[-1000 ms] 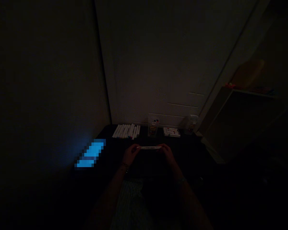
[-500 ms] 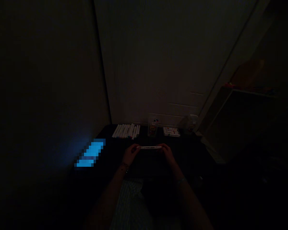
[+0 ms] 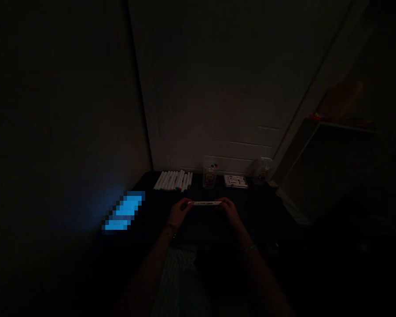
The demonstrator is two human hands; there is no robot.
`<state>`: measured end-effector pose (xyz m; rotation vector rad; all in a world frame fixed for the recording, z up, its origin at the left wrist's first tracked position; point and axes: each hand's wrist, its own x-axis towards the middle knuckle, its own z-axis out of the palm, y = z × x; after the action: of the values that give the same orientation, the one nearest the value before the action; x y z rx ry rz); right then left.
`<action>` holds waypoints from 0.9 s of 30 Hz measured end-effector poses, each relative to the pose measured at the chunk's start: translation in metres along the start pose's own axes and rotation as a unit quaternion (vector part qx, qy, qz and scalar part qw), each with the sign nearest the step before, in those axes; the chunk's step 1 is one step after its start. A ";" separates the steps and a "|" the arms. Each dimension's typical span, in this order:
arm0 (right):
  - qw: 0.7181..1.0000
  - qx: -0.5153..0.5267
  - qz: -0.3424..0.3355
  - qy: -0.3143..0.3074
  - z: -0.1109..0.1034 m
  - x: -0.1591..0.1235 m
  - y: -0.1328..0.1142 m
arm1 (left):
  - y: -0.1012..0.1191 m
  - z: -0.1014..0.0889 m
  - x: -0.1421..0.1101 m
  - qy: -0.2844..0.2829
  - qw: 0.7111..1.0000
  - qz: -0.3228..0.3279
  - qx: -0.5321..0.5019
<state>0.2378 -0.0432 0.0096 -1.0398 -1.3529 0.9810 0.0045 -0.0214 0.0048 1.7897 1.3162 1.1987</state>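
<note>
White marker [image 3: 204, 203] lies level across the space between both hands, held up just above the black table [image 3: 254, 211]; the left hand [image 3: 180, 212] pinches one end, the right hand [image 3: 230, 210] pinches the other, and the dim light hides exactly how the fingers sit. Its round barrel could slip from such a light pinch and, if dropped, would likely roll on the tabletop; a loose marker could also run off the table's near edge unseen in this gloom. A careless reach ahead could scatter the row of white markers [image 3: 173, 180] lying side by side near the wall. Dark print runs along the held barrel, but no word can be read; the clear packet [image 3: 209, 176] shows yellow and coloured marks, and the printed card box [image 3: 236, 181] shows small coloured patches, neither legible, so no brand can be told; the clear plastic jar [image 3: 260, 171] carries nothing readable; the glowing blue screen [image 3: 123, 211] on the left is blocked out in coarse pixels.
</note>
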 end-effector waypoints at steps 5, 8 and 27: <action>1.000 0.004 -0.011 -0.004 -0.001 0.000 -0.002 | -0.004 0.002 0.001 0.009 1.000 -0.007 0.000; 1.000 0.004 -0.019 -0.007 -0.001 0.000 0.000 | -0.004 0.002 0.001 0.007 1.000 -0.014 -0.002; 1.000 0.006 -0.017 -0.010 0.000 0.000 0.001 | 0.002 0.001 -0.001 0.013 1.000 -0.013 -0.015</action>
<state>0.2382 -0.0434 0.0090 -0.9967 -1.3748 0.9748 0.0056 -0.0226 0.0059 1.7363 1.3263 1.2248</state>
